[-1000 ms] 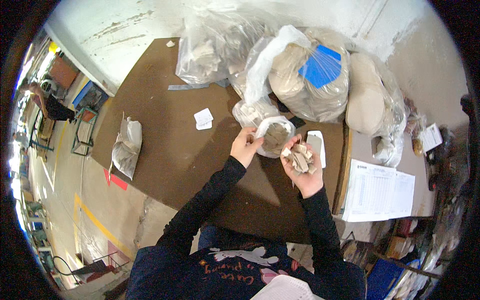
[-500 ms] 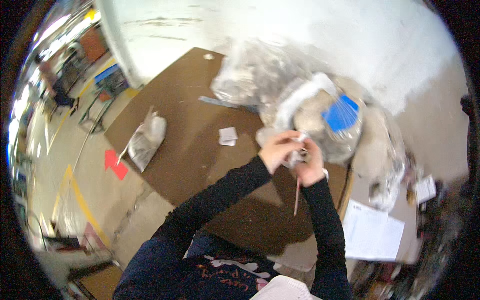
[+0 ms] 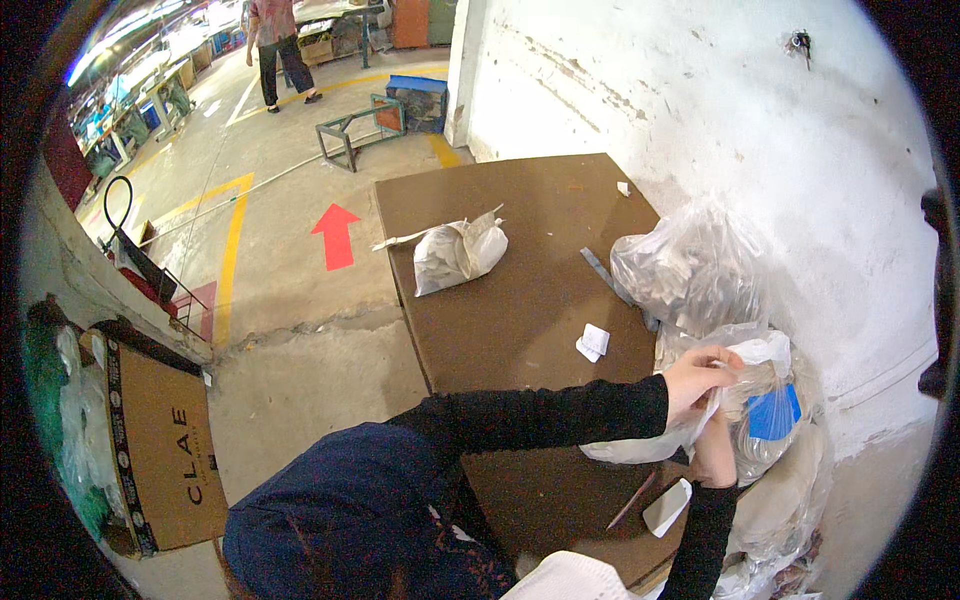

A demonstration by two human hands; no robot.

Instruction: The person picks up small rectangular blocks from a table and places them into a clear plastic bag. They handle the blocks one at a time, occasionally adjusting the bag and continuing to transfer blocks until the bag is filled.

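Note:
A translucent white plastic bag (image 3: 640, 450) is between my hands over the right side of the brown table (image 3: 500, 320). My left hand (image 3: 698, 380) is closed, pinching the bag near its upper part. My right hand (image 3: 714, 455) is also closed on the bag, just below, with its fingers partly hidden behind the plastic. Close by on the table lie a thin reddish-brown stick (image 3: 633, 500) and a white flat piece (image 3: 668, 508). Beside the hands stands a clear bag with a blue patch (image 3: 773, 411).
A large clear bag of pale pieces (image 3: 690, 265) rests against the white wall. White cards (image 3: 592, 343), a grey strip (image 3: 605, 275) and a tied whitish bag (image 3: 460, 252) lie on the table. A cardboard box (image 3: 165, 450) stands left; a person (image 3: 280, 50) is far off.
My view has swung leftward. The thin stick that hung by my right hand now lies on the table. The white bag now spreads out from my hands.

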